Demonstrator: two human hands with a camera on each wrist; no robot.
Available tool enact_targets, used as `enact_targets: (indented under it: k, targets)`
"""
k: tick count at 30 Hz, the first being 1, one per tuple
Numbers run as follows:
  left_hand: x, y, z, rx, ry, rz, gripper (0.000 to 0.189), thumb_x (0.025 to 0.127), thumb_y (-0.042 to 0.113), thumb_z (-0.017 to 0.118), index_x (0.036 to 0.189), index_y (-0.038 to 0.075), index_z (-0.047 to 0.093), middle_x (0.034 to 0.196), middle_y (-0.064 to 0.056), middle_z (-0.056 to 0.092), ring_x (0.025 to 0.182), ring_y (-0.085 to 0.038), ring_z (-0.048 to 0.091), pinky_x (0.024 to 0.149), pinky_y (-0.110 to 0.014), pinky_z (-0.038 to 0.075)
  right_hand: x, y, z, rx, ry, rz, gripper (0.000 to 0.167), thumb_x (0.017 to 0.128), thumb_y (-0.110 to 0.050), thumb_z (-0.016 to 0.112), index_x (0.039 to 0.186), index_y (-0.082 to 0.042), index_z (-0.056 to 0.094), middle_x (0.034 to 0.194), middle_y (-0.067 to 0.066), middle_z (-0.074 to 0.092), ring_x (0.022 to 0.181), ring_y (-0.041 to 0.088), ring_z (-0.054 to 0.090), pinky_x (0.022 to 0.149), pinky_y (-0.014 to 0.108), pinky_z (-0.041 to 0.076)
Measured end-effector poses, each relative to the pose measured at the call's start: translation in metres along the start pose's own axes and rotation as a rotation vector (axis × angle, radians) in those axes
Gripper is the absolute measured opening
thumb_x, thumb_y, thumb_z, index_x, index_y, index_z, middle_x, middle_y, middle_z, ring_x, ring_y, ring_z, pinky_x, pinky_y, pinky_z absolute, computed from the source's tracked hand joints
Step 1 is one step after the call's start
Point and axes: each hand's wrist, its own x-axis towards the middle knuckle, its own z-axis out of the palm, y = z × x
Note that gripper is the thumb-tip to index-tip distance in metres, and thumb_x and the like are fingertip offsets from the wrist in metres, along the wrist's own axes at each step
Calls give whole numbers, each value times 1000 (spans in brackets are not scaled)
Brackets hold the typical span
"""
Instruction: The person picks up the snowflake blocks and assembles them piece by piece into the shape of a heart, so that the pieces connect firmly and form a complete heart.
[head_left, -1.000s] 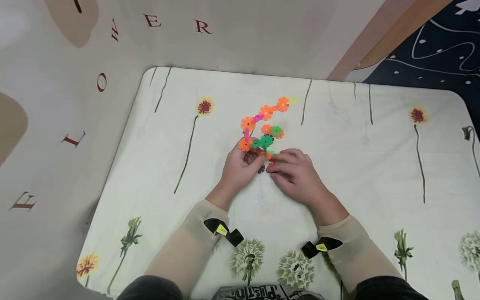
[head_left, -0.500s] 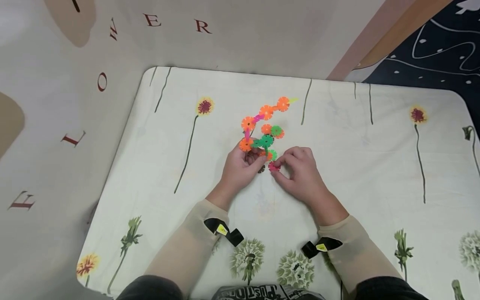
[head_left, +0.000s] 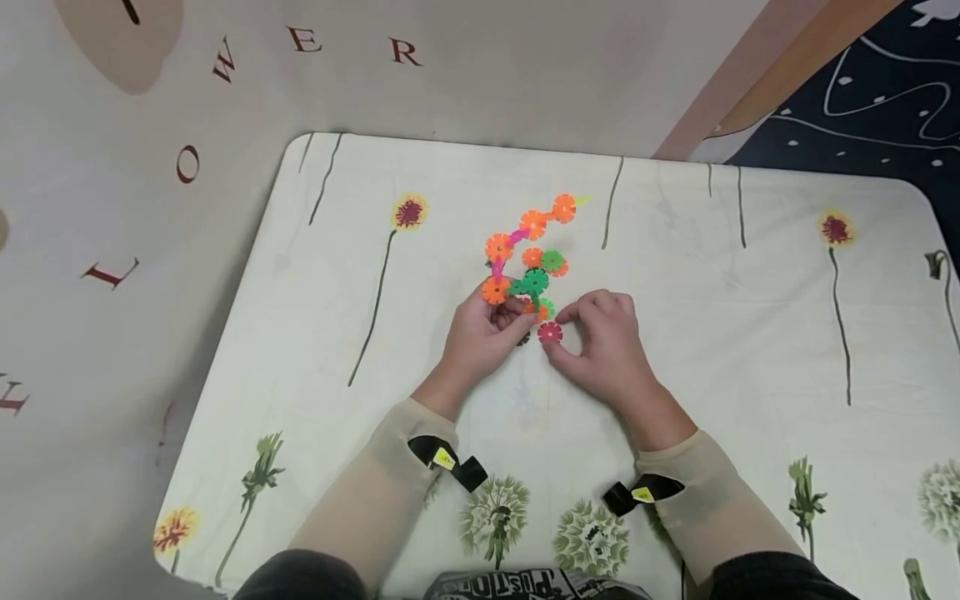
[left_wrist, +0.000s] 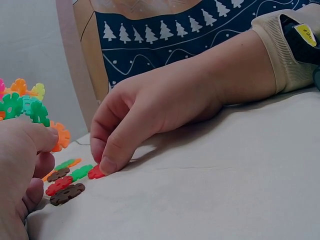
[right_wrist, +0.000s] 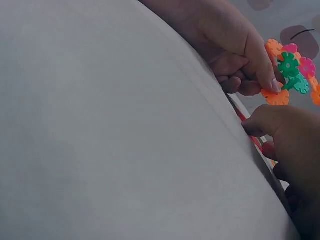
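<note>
My left hand [head_left: 483,333] pinches an orange snowflake disc [right_wrist: 276,97] at the near end of a linked chain of notched plastic discs. Orange, pink and green pieces make up this chain [head_left: 533,223], which is raised above the table, with a yellow piece at its far tip. Low at the tabletop, my right hand [head_left: 603,343] has thumb and forefinger at the edges of a red snowflake disc [head_left: 550,332]. In the left wrist view the right thumb covers part of that red disc [left_wrist: 96,172]. The right wrist view mostly hides it.
Loose discs lie flat beside the left hand: a brown disc [left_wrist: 67,194], another red disc [left_wrist: 59,185], a green disc [left_wrist: 81,173] and others. A flower-printed white cloth [head_left: 712,333] covers the table. A lettered wall [head_left: 487,92] stands behind its far edge.
My right hand has drawn slightly to the right and its fingers have spread, baring more of the red disc, which has shifted slightly right. The left hand and chain have barely moved.
</note>
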Motion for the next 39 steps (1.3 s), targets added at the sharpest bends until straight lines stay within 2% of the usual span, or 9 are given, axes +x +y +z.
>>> enact_targets:
  k: [3,7,9,13,16,18,25,32,39]
  targets:
    - [1,0,0,4,-2,1,23,95,8,81,111,4,64,92,-7,68,76,-21,61,69,-23,52,0,0,0,-8,-13,15,23,82,-26,83,94,-9,72,104,8,58,115,40,44,100,55,36]
    - [1,0,0,2,-4,2,23,94,7,81,110,3,65,90,-8,68,75,-21,60,69,-23,52,1,3,0,37,-24,-40,20,81,-18,84,91,-12,68,99,4,62,112,36,49,101,53,36]
    - [1,0,0,-6,-6,4,23,94,6,81,110,3,65,90,-8,68,75,-21,60,69,-23,52,1,4,1,113,6,-62,20,84,-11,84,90,-11,65,95,3,65,106,31,52,98,45,39]
    - [0,2,-1,-17,-12,1,23,93,5,81,110,3,66,90,-9,69,74,-21,60,68,-24,52,-1,4,1,360,124,-77,20,86,6,84,91,-3,67,92,8,69,94,20,61,87,27,49]
    - [0,2,-1,-22,-15,3,22,93,4,82,109,2,67,90,-9,69,74,-21,60,67,-24,52,-2,4,2,519,198,-92,21,84,16,82,92,4,67,94,14,72,90,15,68,83,23,56]
    - [0,1,-1,-30,-16,7,22,93,3,81,109,2,67,90,-9,69,73,-21,60,66,-24,52,-1,3,2,572,221,-107,22,82,19,82,91,5,68,93,16,74,89,14,71,84,24,58]
    - [0,0,0,-34,-16,20,21,93,3,80,109,1,66,89,-9,69,72,-20,59,65,-24,51,0,7,3,614,229,-104,24,79,22,82,86,2,71,93,15,77,92,15,74,86,27,59]
    - [1,0,0,-31,-25,40,20,93,2,80,109,1,69,90,-9,71,71,-20,61,65,-24,52,-1,8,3,627,224,-115,20,82,23,78,85,3,74,98,15,80,97,16,76,88,28,59]
    - [2,-1,0,-21,-40,29,15,94,3,79,106,2,71,91,-7,73,71,-20,61,66,-24,52,-1,7,2,623,222,-143,20,84,24,75,86,4,76,99,15,80,98,15,76,89,27,60]
